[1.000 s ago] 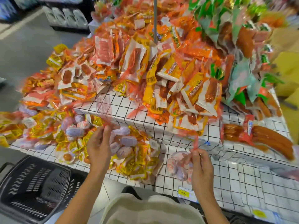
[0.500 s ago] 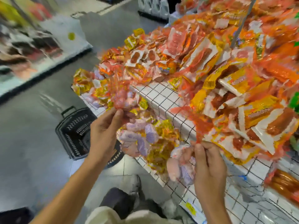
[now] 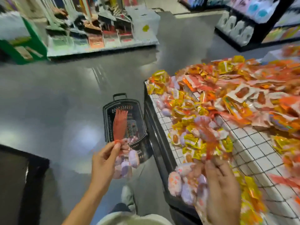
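My left hand (image 3: 106,157) pinches the red gathered top of a net bag of pink and purple snack packs (image 3: 125,163). That bag hangs in the air off the stand's left edge, above the near end of a black shopping basket (image 3: 124,120) on the floor. My right hand (image 3: 221,184) pinches the red top of a second net bag of pink and purple packs (image 3: 183,187), which hangs at the near left corner of the white grid-topped display stand (image 3: 256,153). The picture is motion-blurred.
Yellow, orange and red snack packs (image 3: 227,101) are heaped over the stand. Grey floor (image 3: 56,103) stretches to the left. Shop shelves (image 3: 100,30) stand at the back, a dark shelf unit (image 3: 259,21) at the back right, a black edge (image 3: 21,184) at the near left.
The view has swung left toward the floor and basket. My left hand has carried its net bag off the stand to above the basket. My right hand keeps its bag at the stand's corner.
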### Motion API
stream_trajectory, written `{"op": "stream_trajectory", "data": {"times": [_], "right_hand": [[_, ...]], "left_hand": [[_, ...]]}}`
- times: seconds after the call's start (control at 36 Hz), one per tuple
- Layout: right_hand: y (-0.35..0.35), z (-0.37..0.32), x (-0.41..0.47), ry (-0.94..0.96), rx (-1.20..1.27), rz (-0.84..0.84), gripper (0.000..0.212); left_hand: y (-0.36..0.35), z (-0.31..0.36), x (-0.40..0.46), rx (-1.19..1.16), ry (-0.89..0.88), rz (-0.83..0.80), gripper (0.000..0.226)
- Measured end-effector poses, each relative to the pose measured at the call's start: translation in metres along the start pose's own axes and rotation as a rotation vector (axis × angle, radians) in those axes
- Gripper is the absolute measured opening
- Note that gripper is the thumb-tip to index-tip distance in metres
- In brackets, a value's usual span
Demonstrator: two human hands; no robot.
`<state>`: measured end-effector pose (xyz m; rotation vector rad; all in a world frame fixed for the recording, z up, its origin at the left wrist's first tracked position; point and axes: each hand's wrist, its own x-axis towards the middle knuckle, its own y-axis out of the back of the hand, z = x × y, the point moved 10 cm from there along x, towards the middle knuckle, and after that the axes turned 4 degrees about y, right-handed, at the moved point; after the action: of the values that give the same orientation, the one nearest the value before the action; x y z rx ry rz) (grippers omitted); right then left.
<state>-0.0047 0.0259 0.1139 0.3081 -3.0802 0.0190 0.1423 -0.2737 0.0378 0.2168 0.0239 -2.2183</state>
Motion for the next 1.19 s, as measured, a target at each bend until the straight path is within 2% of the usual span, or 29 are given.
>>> {"op": "stream_trajectory", "data": {"times": [0.28,0.47,0.67,0.81,0.89,1.0,1.11,1.19], "right_hand": [[-0.175,0.076,0.046,-0.082,-0.19,-0.219,0.027],[-0.254,0.115,0.095,-0.131,-0.229,-0.347,0.013],[-0.31,0.185,0.152,-0.323,-0.147,-0.365,0.01],[-0.347,0.244,0.198,-0.468,-0.17,-0.378,0.011],[-0.371,0.279,0.222,-0.468,-0.278,-0.447,0.028],[-0.4,0.336,0.247,-0.519,-0.322,-0.489,0.022],[-0.413,0.401,0.274,-0.522,-0.419,-0.337,0.014],[-0.429,0.461,0.283,-0.576,-0.436,-0.33,0.013]], "left_hand": [[0.134,-0.047,0.093,-0.043,0.171,0.202,0.02],[0.166,-0.071,0.151,0.018,0.196,0.298,0.02],[0.158,-0.095,0.218,0.061,0.275,0.381,0.018],[0.14,-0.125,0.265,0.016,0.399,0.431,0.018],[0.124,-0.151,0.298,0.011,0.467,0.44,0.019],[0.103,-0.201,0.342,0.031,0.536,0.412,0.016],[0.087,-0.273,0.384,0.055,0.604,0.405,0.016],[0.081,-0.337,0.416,0.08,0.629,0.413,0.017]]}}
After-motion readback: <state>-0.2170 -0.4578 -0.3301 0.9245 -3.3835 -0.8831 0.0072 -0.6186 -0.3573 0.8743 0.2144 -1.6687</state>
